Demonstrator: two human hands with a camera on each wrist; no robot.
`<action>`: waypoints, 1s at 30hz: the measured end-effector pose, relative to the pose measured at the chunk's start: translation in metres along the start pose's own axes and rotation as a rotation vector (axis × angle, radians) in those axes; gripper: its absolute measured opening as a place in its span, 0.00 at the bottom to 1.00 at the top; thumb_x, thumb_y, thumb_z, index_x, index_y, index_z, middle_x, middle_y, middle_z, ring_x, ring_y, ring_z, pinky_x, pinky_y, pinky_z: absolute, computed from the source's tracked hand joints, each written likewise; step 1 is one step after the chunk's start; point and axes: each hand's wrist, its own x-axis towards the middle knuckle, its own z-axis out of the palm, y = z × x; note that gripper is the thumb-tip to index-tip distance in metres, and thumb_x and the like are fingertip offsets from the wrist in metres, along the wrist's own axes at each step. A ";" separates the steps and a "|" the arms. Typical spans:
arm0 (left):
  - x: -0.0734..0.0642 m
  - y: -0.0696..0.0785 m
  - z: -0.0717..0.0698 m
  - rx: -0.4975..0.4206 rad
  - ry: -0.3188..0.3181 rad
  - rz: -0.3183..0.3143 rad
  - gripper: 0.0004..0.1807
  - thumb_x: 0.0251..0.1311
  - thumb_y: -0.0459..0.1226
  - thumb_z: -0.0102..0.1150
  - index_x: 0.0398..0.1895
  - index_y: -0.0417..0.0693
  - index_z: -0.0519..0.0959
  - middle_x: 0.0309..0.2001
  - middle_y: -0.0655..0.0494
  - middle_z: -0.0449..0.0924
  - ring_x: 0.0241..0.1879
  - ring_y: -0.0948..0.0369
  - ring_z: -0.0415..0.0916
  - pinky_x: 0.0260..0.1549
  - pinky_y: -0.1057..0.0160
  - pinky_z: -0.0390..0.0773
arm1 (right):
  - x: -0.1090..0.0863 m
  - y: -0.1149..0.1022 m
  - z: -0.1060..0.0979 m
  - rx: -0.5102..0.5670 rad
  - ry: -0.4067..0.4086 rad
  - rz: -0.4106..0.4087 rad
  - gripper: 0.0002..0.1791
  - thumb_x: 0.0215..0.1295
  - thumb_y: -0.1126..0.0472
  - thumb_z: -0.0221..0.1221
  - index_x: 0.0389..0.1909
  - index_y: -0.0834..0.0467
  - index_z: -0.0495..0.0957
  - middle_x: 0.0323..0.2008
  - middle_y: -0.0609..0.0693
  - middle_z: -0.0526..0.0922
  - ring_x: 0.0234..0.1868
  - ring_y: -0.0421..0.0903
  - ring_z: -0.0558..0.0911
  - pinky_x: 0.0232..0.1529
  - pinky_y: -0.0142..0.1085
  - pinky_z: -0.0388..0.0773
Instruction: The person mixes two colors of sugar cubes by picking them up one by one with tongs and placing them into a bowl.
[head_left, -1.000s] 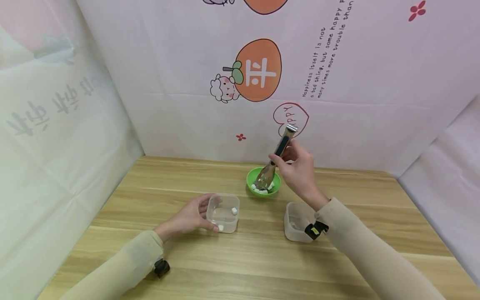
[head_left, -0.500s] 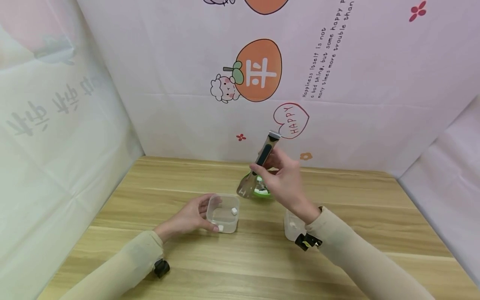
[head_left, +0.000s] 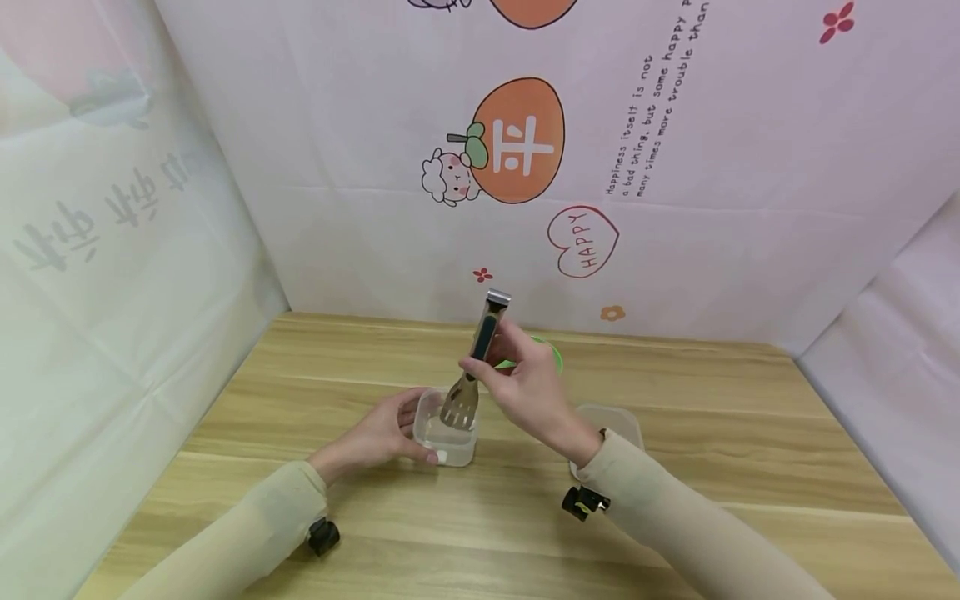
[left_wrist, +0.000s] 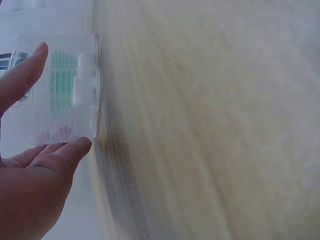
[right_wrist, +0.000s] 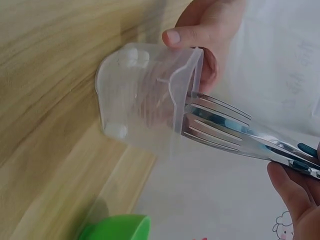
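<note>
My left hand [head_left: 378, 433] holds a clear square plastic container [head_left: 463, 456] on the table, thumb on the near side and fingers on the far side. Small white marshmallow-like pieces [left_wrist: 84, 90] lie on its bottom. My right hand [head_left: 527, 387] grips metal tongs [head_left: 484, 335] with dark handle pads, tilted head-down over that container. In the right wrist view, the slotted heads [right_wrist: 220, 125] of the tongs reach just inside the container's mouth. Whether anything sits between the heads cannot be told. Behind my right hand, a green bowl [head_left: 555, 353] is mostly hidden.
A second clear container [head_left: 624, 421] stands to the right, partly covered by my right wrist. The wooden table [head_left: 465, 533] meets a printed cloth backdrop [head_left: 360, 250] at its far edge, with white cloth [head_left: 150, 275] at the left side.
My right hand has carried the tongs leftward and toward me, from inside the green bowl to over the left container. My left hand and its container have stayed in place.
</note>
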 end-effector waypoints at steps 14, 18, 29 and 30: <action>0.001 0.000 -0.001 0.015 0.014 -0.011 0.56 0.49 0.29 0.83 0.79 0.33 0.59 0.75 0.37 0.67 0.74 0.42 0.65 0.72 0.48 0.70 | 0.001 0.015 0.018 -0.035 -0.206 0.139 0.14 0.66 0.67 0.72 0.48 0.55 0.80 0.30 0.44 0.87 0.29 0.42 0.84 0.29 0.39 0.83; 0.001 0.000 -0.001 0.021 0.016 -0.013 0.56 0.49 0.29 0.83 0.79 0.33 0.59 0.75 0.36 0.66 0.74 0.41 0.65 0.72 0.47 0.69 | 0.000 0.021 0.022 -0.038 -0.239 0.160 0.15 0.65 0.67 0.72 0.50 0.55 0.80 0.31 0.44 0.86 0.29 0.42 0.84 0.30 0.40 0.83; 0.001 -0.002 0.000 0.005 0.007 0.005 0.55 0.49 0.26 0.82 0.79 0.31 0.58 0.74 0.34 0.67 0.73 0.40 0.65 0.70 0.48 0.72 | -0.001 0.024 0.024 -0.078 -0.200 0.128 0.13 0.67 0.66 0.71 0.49 0.55 0.80 0.30 0.43 0.87 0.28 0.41 0.84 0.26 0.38 0.82; 0.001 -0.002 0.000 0.003 0.006 0.007 0.56 0.49 0.26 0.82 0.79 0.31 0.58 0.74 0.33 0.67 0.73 0.40 0.66 0.70 0.48 0.72 | -0.001 0.024 0.023 -0.080 -0.188 0.130 0.13 0.67 0.66 0.71 0.49 0.55 0.80 0.30 0.43 0.87 0.28 0.41 0.84 0.26 0.39 0.82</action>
